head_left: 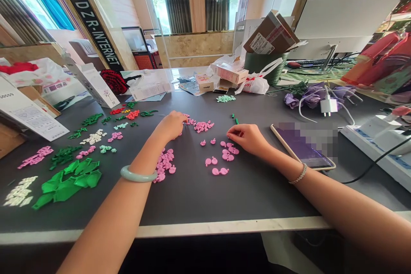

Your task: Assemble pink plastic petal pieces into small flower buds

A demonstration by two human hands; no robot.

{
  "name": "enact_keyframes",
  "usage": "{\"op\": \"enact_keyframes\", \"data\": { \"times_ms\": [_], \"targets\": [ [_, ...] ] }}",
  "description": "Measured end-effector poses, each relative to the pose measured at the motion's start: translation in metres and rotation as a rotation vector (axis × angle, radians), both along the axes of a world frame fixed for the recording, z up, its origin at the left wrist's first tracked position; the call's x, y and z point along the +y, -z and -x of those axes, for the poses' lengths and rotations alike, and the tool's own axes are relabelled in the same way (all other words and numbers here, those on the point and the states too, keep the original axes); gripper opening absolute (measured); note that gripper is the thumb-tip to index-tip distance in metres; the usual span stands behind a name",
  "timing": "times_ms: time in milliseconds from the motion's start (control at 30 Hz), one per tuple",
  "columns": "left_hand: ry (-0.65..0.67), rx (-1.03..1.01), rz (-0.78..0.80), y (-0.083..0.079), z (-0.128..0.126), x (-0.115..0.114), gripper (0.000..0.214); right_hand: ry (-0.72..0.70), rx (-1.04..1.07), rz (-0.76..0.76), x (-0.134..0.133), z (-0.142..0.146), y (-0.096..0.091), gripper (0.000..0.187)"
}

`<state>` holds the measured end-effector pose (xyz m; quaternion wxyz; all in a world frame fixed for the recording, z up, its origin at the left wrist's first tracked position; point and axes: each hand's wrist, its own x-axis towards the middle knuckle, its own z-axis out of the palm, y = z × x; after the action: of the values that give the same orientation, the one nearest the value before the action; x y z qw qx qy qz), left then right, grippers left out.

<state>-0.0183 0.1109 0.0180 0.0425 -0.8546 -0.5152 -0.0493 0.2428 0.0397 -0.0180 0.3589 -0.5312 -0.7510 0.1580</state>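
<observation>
My left hand (171,125) rests on the dark table (199,192), fingers curled and pinched at a heap of small pink pieces (201,126). A pale green bangle (138,175) sits on that wrist. My right hand (248,137) lies further right, fingers closed around a small green stick piece (236,120). Between and below the hands lie loose round pink petal pieces (224,154) and another pink heap (164,165) beside my left forearm.
Sorted heaps cover the left: large green leaves (69,182), white pieces (19,192), dark green pieces (62,155), red and mint bits. A phone (303,147) lies right of my right hand, with a charger, cables, boxes, a monitor (340,23) and purple flowers behind.
</observation>
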Motion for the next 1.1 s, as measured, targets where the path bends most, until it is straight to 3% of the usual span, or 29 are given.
{"op": "enact_keyframes", "data": {
  "times_ms": [400,1100],
  "targets": [
    [0.042,-0.065,0.003,0.005,0.006,0.008,0.042,-0.004,-0.028,0.012,-0.001,0.001,-0.004,0.013],
    [0.027,-0.071,0.086,-0.004,0.004,0.002,0.032,-0.016,-0.025,0.013,0.001,0.001,-0.002,0.010]
  ]
}}
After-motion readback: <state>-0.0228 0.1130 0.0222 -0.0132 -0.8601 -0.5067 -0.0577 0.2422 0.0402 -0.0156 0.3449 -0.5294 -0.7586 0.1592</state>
